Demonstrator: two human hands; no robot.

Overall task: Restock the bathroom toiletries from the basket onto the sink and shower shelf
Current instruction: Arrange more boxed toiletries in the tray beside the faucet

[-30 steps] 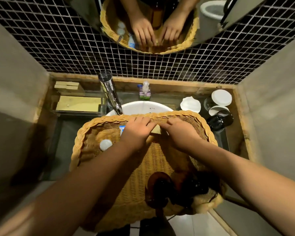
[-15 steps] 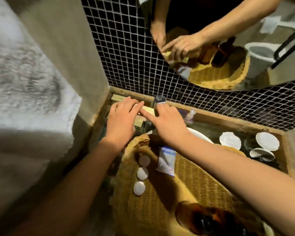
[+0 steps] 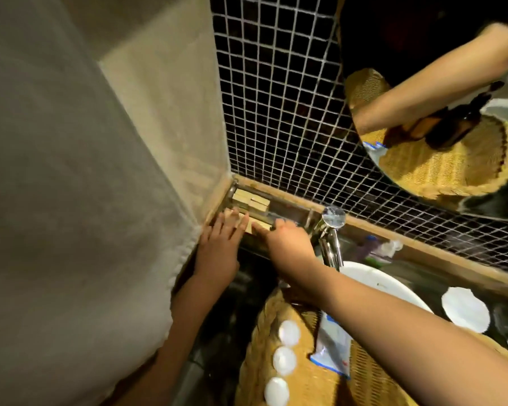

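My left hand (image 3: 220,241) and my right hand (image 3: 288,241) meet at the back left corner of the counter. Between their fingertips they hold a small tan box (image 3: 254,226), low over a clear tray. More tan boxes (image 3: 251,199) lie stacked just behind it in the same tray. The woven basket (image 3: 261,326) sits in front of the sink at the bottom. It holds three white round caps (image 3: 289,334) in a row and a blue and white packet (image 3: 332,350). My right forearm crosses over the basket.
A chrome faucet (image 3: 332,232) stands right of my hands, over the white basin (image 3: 379,282). A small bottle (image 3: 376,247) sits behind the basin. White lids (image 3: 465,309) lie at the right. A plain wall closes the left; a mirror (image 3: 423,83) hangs on black tile.
Both hands lifted the tan box out of the basket, carried it left to the corner tray and lowered it there. The view swung left with them.
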